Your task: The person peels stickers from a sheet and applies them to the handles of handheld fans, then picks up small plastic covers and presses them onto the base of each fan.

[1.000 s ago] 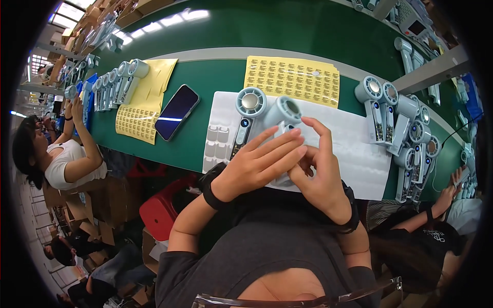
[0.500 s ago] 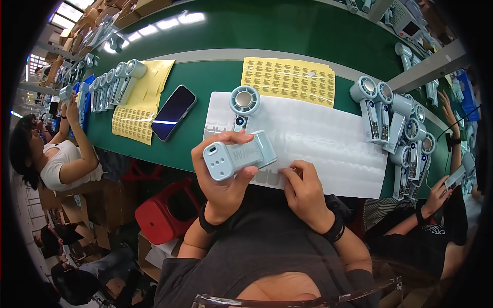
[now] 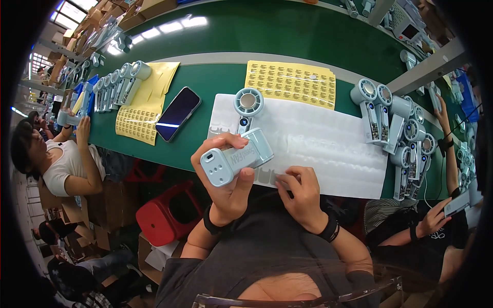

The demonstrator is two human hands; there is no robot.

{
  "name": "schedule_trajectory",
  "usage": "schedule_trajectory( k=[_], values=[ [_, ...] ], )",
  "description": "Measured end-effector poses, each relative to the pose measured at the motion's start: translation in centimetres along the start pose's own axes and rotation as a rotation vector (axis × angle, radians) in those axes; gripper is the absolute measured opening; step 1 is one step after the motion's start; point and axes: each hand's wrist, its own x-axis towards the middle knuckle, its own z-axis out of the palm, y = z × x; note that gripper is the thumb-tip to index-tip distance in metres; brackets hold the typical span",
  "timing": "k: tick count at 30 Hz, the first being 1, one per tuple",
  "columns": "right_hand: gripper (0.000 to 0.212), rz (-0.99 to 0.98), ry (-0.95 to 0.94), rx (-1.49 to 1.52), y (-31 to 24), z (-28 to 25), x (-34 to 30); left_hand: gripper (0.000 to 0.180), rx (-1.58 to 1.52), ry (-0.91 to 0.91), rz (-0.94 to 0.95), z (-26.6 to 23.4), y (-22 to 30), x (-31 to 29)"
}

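My left hand (image 3: pixel 226 197) is wrapped round a light blue handheld fan (image 3: pixel 241 159), its holed base tilted up toward me. Past it, another light blue fan (image 3: pixel 249 101) with a small lit display rests on the white sheet (image 3: pixel 328 149); the held fan covers its lower part. At the sheet's near edge my right hand (image 3: pixel 303 197) has its fingers curled and thumb and forefinger close together. They touch the edge beside several small grey rounded patches (image 3: pixel 265 177). Whatever lies between those fingertips is too small to tell.
A dark phone (image 3: pixel 178 114) and yellow label sheets (image 3: pixel 136 124) lie left, beside a row of fans (image 3: pixel 123 84). Another yellow label sheet (image 3: pixel 290 79) lies behind the white one. Several fans (image 3: pixel 405 128) stand right. A red stool (image 3: pixel 162 220) is below; co-workers sit on both sides.
The held fan has tilted slightly and come a little nearer me. My right fingers have shifted slightly left along the sheet's edge. The left co-worker has lowered the fan in their hands.
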Motion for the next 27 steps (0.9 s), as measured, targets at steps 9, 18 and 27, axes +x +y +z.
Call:
schedule_trajectory(
  k=[9, 18, 27],
  values=[
    [0.01, 0.665, 0.007, 0.766, -0.5, -5.8, 2.5, 0.064, 0.071, -0.291, 0.12, 1.6, -1.2, 0.9],
    [0.047, 0.548, -0.082, 0.974, -2.7, -13.3, 7.1, 0.075, 0.107, -0.619, 0.06, 5.2, -1.3, 0.3],
    [0.044, 0.609, -0.159, 0.931, -2.3, -13.0, 7.3, 0.078, 0.128, -0.627, 0.097, 6.2, -1.5, 0.2]
  ],
)
